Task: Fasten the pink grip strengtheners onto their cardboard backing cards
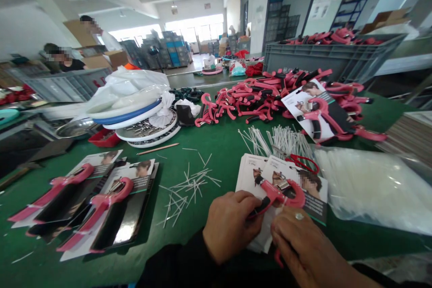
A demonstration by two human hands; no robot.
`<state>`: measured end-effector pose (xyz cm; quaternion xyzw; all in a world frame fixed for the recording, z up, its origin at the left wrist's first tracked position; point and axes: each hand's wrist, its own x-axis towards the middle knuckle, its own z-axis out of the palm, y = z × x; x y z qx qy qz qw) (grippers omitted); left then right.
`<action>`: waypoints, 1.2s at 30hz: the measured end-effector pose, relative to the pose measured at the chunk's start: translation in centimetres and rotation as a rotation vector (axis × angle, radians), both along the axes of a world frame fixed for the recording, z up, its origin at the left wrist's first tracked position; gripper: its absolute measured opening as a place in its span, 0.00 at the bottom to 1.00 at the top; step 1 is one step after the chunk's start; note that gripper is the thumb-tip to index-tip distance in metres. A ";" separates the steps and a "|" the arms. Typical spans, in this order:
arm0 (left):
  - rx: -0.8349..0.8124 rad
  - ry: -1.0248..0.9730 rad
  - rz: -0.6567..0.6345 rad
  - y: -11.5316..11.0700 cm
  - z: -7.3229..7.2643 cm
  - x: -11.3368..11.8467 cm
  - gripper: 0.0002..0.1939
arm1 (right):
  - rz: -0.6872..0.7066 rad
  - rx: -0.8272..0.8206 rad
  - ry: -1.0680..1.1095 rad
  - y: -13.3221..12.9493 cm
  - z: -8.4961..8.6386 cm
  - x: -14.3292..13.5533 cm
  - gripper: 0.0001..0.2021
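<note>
A pink and black hand grip strengthener point(286, 194) with a metal spring lies on a printed backing card point(317, 189), on top of a stack of similar cards point(246, 168). My left hand point(232, 220) is closed around its black handle, thumb and fingers pressing it to the card. On the other side, my right hand point(303, 243) is closed with fingertips pinched just below the spring end. What the pinch holds is hidden; a pink handle end shows beneath it. Red-handled scissors point(305, 162) lie behind the cards, beside a bundle of white cable ties point(290, 141).
Carded grip strengtheners point(111, 202) lie at left. Cut tie ends point(189, 189) scatter mid-table near a pencil point(158, 149). Stacked round trays point(145, 128), a pile of loose grips point(249, 96) and a grey crate point(324, 56) stand behind. A plastic bag point(374, 186) lies right. Two people are beyond.
</note>
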<state>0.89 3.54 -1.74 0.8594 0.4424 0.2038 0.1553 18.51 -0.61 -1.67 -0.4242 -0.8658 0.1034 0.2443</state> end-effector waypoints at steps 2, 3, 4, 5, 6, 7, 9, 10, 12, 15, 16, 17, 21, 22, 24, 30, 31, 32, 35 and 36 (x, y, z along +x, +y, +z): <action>0.024 -0.006 0.002 -0.1 -0.1 0.1 0.12 | -0.027 0.050 -0.070 0.0 0.3 -0.2 0.11; 0.043 -0.004 0.003 -0.2 -0.2 0.1 0.13 | -0.035 0.065 -0.097 0.0 0.4 -0.2 0.11; 0.070 -0.001 0.007 -0.3 -0.2 0.2 0.14 | -0.041 0.074 -0.122 0.0 0.5 -0.2 0.12; 0.101 0.003 0.010 -0.3 -0.3 0.3 0.14 | -0.051 0.084 -0.145 -0.1 0.6 -0.2 0.11; 0.131 0.004 0.010 -0.4 -0.4 0.3 0.14 | -0.065 0.098 -0.164 -0.2 0.6 -0.1 0.11; 0.158 -0.002 0.001 -0.4 -0.6 0.3 0.12 | -0.080 0.111 -0.180 -0.3 0.6 0.1 0.11; 0.188 -0.027 -0.055 -0.3 -0.8 0.2 0.09 | -0.099 0.124 -0.179 -0.5 0.4 0.4 0.11; 0.187 -0.038 -0.093 -0.2 -0.9 0.1 0.09 | -0.097 0.110 -0.159 -0.7 0.2 0.6 0.11; 0.167 -0.029 -0.161 0.1 -0.8 0.0 0.08 | -0.080 0.053 -0.089 -0.8 0.1 1.0 0.11; 0.135 0.057 -0.215 0.6 0.0 0.0 0.07 | -0.060 -0.053 0.003 -0.9 0.2 1.5 0.11; 0.133 0.094 -0.236 0.7 0.4 0.1 0.07 | -0.060 -0.079 0.020 -0.9 0.2 1.7 0.11; 0.135 0.133 -0.261 0.8 0.9 0.2 0.08 | -0.058 -0.103 0.028 -0.9 0.3 1.8 0.12; 0.144 0.273 -0.389 1.5 2.7 0.5 0.09 | -0.057 -0.238 0.010 -0.5 0.4 2.2 0.12; 0.142 0.293 -0.421 1.7 3.1 0.6 0.08 | -0.059 -0.267 0.006 -0.4 0.5 2.2 0.11; 0.141 0.325 -0.464 2.1 3.8 0.9 0.08 | -0.058 -0.315 -0.003 -0.1 0.7 2.3 0.12; 0.146 0.375 -0.456 2.3 3.9 2.1 0.07 | -0.036 -0.257 -0.032 0.2 1.3 2.9 0.11; 0.140 0.366 -0.433 2.1 3.7 2.3 0.07 | -0.041 -0.224 -0.046 0.1 1.1 3.0 0.11; 0.130 0.355 -0.407 1.9 3.5 2.6 0.06 | -0.044 -0.190 -0.064 0.0 0.9 3.0 0.11; 0.102 0.315 -0.305 1.2 2.6 3.2 0.04 | -0.056 -0.106 -0.116 -0.6 0.1 3.1 0.12; 0.095 0.301 -0.271 0.9 2.4 3.3 0.03 | -0.061 -0.090 -0.131 -0.8 0.0 3.0 0.12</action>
